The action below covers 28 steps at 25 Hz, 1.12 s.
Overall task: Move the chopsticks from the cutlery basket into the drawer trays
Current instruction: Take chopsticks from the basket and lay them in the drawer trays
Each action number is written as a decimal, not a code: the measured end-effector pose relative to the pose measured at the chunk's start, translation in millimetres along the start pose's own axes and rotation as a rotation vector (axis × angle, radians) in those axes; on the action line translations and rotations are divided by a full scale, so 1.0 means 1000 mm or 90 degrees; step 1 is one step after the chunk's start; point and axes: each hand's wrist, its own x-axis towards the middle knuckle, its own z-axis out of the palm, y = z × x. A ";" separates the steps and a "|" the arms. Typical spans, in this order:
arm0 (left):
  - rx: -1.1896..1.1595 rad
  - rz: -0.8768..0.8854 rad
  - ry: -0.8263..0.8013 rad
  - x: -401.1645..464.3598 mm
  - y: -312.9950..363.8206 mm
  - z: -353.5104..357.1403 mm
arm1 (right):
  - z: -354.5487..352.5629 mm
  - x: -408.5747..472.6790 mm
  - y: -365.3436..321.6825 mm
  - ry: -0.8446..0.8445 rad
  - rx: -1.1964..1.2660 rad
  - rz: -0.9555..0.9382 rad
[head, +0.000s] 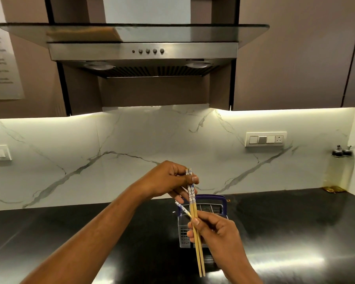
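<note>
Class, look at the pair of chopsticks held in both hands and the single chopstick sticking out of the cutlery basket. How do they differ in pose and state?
The pair of chopsticks stands nearly upright; the single chopstick leans left.
The pair is pinched by the left hand near the top and the right hand lower down; the single one appears to rest in the cutlery basket.
Both have blue-and-white patterned tops.

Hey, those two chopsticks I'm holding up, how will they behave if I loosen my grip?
The chopsticks look like thin, rigid wood, so probably stiff and light. Pinched by the left hand and right hand, the smooth tapered sticks might slide apart or roll once set down.
</note>
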 end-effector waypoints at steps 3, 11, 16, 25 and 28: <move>-0.034 -0.021 -0.028 -0.004 -0.022 0.007 | 0.001 -0.006 0.014 -0.035 0.023 0.056; -0.175 -0.210 -0.075 -0.035 -0.133 0.075 | 0.004 -0.042 0.111 -0.129 -0.065 0.255; -0.256 -0.358 -0.074 -0.083 -0.233 0.159 | 0.011 -0.115 0.195 -0.142 -0.152 0.406; -0.392 -0.660 0.043 -0.200 -0.342 0.271 | 0.035 -0.213 0.303 -0.067 -0.394 0.557; -0.420 -0.701 0.076 -0.211 -0.353 0.276 | 0.048 -0.211 0.315 -0.056 -0.554 0.596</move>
